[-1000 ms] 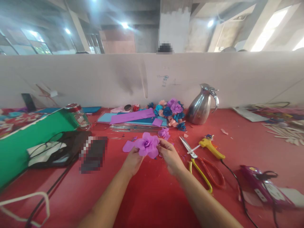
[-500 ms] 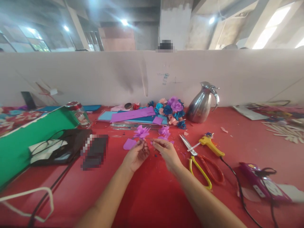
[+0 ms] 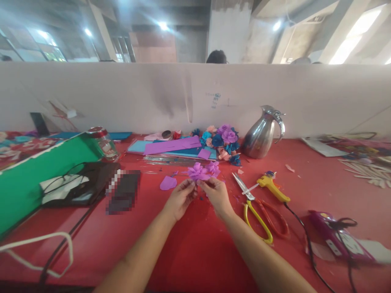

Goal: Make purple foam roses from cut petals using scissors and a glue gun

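Observation:
A purple paper flower (image 3: 198, 171) is held up between my two hands over the red table. My left hand (image 3: 183, 196) pinches it from below on the left side. Closed from the right, my right hand (image 3: 216, 194) grips its lower petals with thumb and fingertips. Any stem under the flower is hidden by my fingers. Just behind it lies another purple paper flower (image 3: 213, 167). A loose purple petal (image 3: 168, 183) rests on the table left of my left hand.
Scissors (image 3: 255, 207) and a yellow glue gun (image 3: 273, 188) lie to the right. Behind are purple paper strips (image 3: 171, 145), a cluster of paper flowers (image 3: 224, 140) and a steel jug (image 3: 262, 132). A phone-like dark object (image 3: 124, 191) and a glass jar (image 3: 104, 143) are left.
The flower has moved right, from above my left hand to between both hands. My hands have come together, and my right hand now grips its petals. The view has shifted slightly.

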`<state>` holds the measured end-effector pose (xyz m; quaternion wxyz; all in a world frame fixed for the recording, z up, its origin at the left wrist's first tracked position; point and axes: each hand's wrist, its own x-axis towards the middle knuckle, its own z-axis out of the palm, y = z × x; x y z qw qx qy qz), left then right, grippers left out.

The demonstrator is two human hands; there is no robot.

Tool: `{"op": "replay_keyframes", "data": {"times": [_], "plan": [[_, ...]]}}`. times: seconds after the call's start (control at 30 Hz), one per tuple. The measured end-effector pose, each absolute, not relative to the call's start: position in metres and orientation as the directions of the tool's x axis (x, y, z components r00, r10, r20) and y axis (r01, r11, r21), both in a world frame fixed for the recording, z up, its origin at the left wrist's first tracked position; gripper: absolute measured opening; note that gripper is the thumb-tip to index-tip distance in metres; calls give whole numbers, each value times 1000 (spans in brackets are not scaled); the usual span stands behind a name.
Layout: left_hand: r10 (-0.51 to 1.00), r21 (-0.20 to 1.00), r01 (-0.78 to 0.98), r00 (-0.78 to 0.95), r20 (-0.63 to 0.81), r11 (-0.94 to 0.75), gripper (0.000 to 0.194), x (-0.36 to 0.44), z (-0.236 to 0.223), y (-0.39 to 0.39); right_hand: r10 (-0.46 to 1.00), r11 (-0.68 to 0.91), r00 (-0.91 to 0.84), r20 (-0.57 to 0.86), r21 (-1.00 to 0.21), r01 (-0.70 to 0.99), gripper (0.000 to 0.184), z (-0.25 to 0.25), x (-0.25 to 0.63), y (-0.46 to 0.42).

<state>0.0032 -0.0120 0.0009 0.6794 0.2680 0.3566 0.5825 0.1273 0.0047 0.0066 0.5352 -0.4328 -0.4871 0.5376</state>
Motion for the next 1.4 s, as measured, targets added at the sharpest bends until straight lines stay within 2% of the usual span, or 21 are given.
{"op": "replay_keyframes", "data": {"times": [0.2,0.43,0.8,1.03,1.2,1.4], "plan": [[993,842,-526,42,-114,120,26,5,0,-13,997,48,-44,57,-984,-171,26,8,127,3],[995,870,-484,57,-78,96,26,7,5,-15,996,72,-40,81,-978,-194,27,8,127,3],[998,910,-411,48,-34,50,24,7,8,-16,997,13,-75,27,-983,-185,29,7,126,3],[1000,929,-370,25,-3,12,20,6,4,-15,977,143,-130,169,-972,-187,25,0,123,3],[990,964,-261,-139,24,-60,24,3,5,-14,942,289,-134,308,-946,-144,23,-3,120,2],[970,960,-237,-223,96,-149,24,-1,0,-13,925,351,-131,357,-934,-61,23,-3,121,3]]}}
